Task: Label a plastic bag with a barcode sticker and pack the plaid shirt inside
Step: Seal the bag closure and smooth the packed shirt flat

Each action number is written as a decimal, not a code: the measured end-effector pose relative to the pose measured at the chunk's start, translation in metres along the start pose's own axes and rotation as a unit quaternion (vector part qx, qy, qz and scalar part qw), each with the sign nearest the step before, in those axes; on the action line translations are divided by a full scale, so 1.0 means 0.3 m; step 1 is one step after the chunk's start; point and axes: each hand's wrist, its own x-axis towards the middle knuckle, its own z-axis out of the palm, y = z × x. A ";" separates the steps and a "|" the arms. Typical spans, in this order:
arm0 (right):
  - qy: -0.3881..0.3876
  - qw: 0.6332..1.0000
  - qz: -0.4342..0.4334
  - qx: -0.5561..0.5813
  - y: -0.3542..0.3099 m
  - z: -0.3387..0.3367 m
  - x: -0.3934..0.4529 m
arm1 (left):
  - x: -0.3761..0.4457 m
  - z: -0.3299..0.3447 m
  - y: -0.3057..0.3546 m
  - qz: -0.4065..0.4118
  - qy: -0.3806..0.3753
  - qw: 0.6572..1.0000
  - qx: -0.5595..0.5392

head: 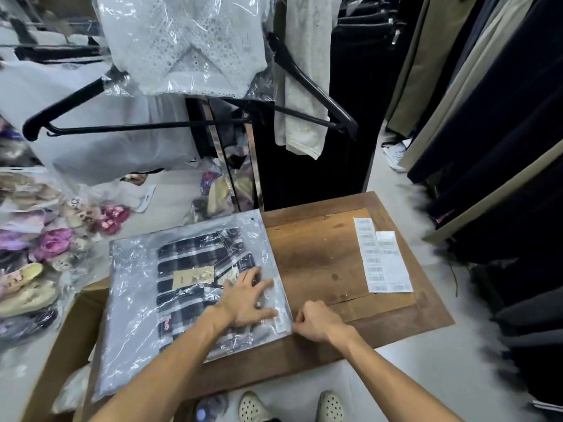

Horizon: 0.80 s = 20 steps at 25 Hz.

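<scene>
A clear plastic bag (134, 300) lies flat on the left half of the wooden table (323, 260). The folded black-and-white plaid shirt (195, 263) is inside it, with a tan tag showing. My left hand (246, 300) presses flat on the bag near its right edge, fingers spread. My right hand (316, 321) pinches the bag's lower right corner at the flap strip. Two sheets of barcode stickers (380, 257) rest on the table's right side, apart from both hands.
A cardboard box (61, 345) stands left of the table. Bagged shoes and flowery items (36, 263) pile up at the left. Black hangers (122, 126) and bagged white garments hang above. Dark clothes (502, 132) hang at the right. My feet (292, 406) are below the table's edge.
</scene>
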 end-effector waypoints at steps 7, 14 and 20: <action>0.102 0.984 0.043 -0.142 -0.027 -0.157 0.027 | -0.074 0.012 -0.164 -0.090 0.132 0.986 -0.045; 0.153 0.962 -0.175 -0.144 -0.263 0.113 -0.004 | -0.030 -0.067 -0.214 -0.101 0.095 0.990 -0.005; 0.137 0.952 -0.102 -0.254 -0.252 0.149 0.015 | -0.009 -0.079 -0.293 -0.145 0.012 0.988 0.051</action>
